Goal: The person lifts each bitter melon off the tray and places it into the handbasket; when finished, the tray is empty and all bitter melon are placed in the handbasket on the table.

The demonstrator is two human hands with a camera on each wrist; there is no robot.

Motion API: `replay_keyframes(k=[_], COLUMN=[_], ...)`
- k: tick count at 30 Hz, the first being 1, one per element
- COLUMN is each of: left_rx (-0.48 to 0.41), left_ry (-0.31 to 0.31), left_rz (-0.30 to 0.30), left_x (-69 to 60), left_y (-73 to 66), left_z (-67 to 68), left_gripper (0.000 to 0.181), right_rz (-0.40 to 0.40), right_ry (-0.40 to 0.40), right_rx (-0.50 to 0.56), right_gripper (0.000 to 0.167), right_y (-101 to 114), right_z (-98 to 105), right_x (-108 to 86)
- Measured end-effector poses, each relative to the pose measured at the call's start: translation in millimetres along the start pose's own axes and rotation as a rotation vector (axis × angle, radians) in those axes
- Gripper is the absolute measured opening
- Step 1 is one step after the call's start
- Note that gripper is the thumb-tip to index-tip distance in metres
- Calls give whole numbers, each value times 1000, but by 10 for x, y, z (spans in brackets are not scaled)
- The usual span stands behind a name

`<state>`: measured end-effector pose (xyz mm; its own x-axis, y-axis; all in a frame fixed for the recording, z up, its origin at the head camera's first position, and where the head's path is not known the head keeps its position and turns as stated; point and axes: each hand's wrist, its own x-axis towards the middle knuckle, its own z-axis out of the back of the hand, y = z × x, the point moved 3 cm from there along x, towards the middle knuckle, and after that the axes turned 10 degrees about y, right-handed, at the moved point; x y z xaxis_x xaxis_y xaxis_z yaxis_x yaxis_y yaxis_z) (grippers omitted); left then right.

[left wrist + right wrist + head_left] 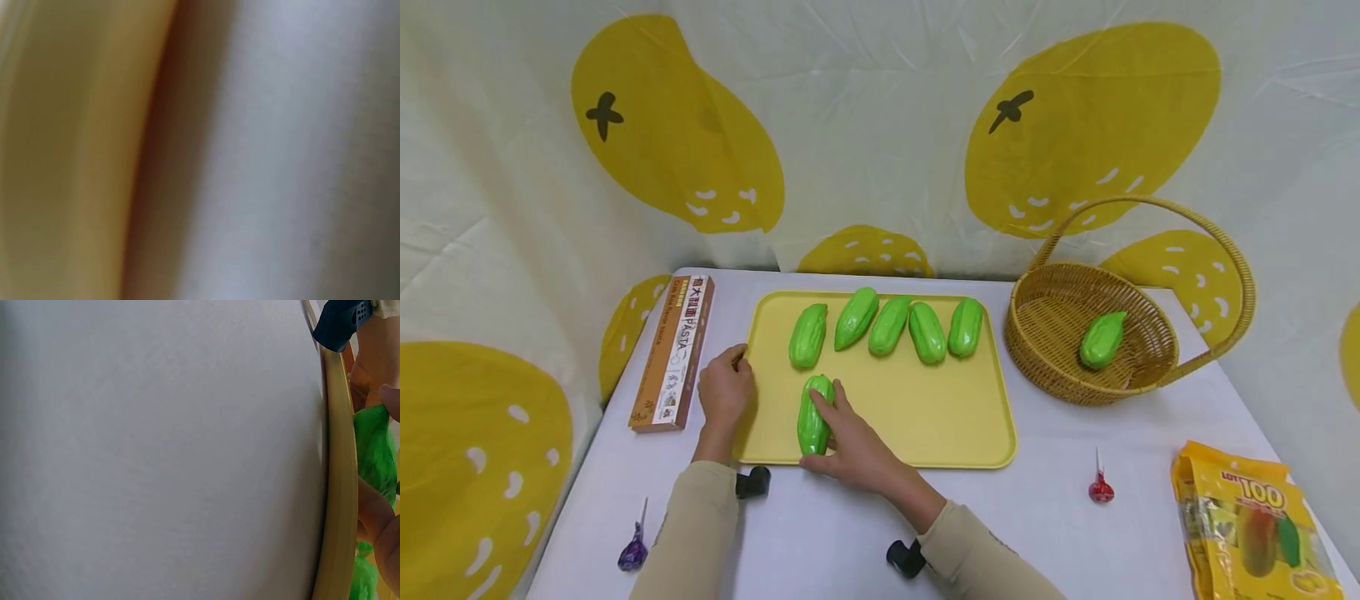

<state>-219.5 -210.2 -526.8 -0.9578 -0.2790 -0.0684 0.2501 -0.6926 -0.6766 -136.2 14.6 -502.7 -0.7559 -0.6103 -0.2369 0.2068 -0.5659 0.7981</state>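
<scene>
The right hand (865,446) is gripping a glossy green ridged gourd (811,425), its thumb pressing at the near end and its forefinger lying across the upper side. That gourd is lying lengthwise over the left front part of a yellow tray (917,408); whether it is resting on the surface or being held just above is impossible to tell. The left hand (726,392) is touching the tray's left rim with bent fingers, though whether they are pinching it cannot be told; the left wrist view is showing only blurred yellow and white. Five more gourds (889,325) are lying in a row along the tray's far side. To the right, a wicker basket (1045,379) with a tall handle is holding a single gourd (1102,340). A pasta box (670,354) is lying left of the tray, a purple-wrapped lollipop (633,552) is lying beside the left sleeve (696,533), and a red lollipop (1101,490) is lying between the tray and a yellow LOT 100 mango candy bag (1258,525). Everything is sitting on a white-covered table (820,542).
</scene>
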Motion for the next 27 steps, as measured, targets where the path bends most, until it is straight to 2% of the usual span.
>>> replay_keyframes(k=[15, 27], left_rx=[-12, -7], left_ry=[3, 11], left_rz=[5, 22], left_x=[-10, -23], left_y=[-35, -20], left_z=[3, 13], left_gripper=[37, 38], right_rz=[27, 63], right_ry=[-13, -19], right_rx=[63, 207], right_gripper=[96, 97], right_y=[-24, 31], right_z=[14, 86], right_x=[-19, -76])
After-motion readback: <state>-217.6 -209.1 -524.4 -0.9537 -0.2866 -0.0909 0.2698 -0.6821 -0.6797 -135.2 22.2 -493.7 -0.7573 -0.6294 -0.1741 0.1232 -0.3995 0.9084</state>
